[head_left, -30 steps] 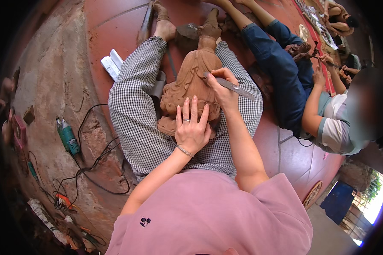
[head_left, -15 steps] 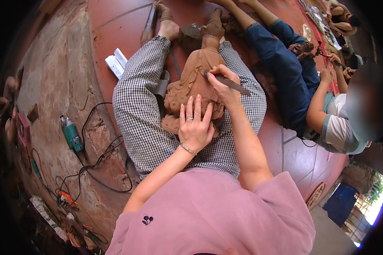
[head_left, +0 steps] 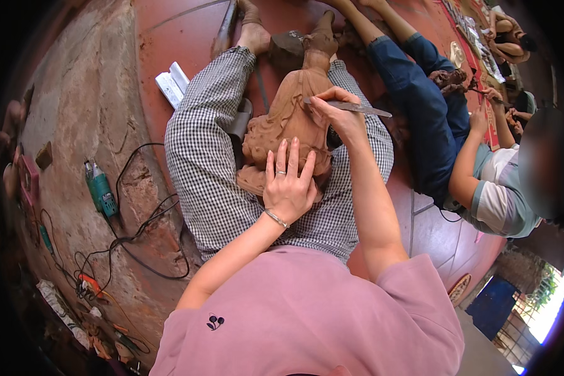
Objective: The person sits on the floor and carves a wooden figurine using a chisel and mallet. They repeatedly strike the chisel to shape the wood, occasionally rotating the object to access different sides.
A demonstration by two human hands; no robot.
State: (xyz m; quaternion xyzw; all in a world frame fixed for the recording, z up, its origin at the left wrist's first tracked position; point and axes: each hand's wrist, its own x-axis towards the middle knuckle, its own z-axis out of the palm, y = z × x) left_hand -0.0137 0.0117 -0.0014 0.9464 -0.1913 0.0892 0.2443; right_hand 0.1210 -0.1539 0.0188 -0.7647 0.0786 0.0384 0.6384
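A reddish-brown carved statue (head_left: 289, 111) in draped robes lies between my legs, its wide base toward me. My left hand (head_left: 288, 178) rests on the base end with fingers spread, pressing on it and gripping nothing. In my right hand (head_left: 341, 119) is a flat, dark metal carving tool (head_left: 366, 109). Its working end meets the carved folds at the middle of the statue, and its other end points off to the right. My right fingers are closed around it and partly hide it.
On the worn surface at left lie a teal power tool (head_left: 101, 191) and tangled black cords (head_left: 138, 241). A white block (head_left: 172, 84) sits beside my left leg. At right another person in blue trousers (head_left: 413, 103) works on a dark carved piece (head_left: 450, 80). A dark block (head_left: 287, 49) lies beyond the statue.
My right hand has turned, so the tool's free end has swung up and outward to the right, lying flatter. The left hand stays on the statue.
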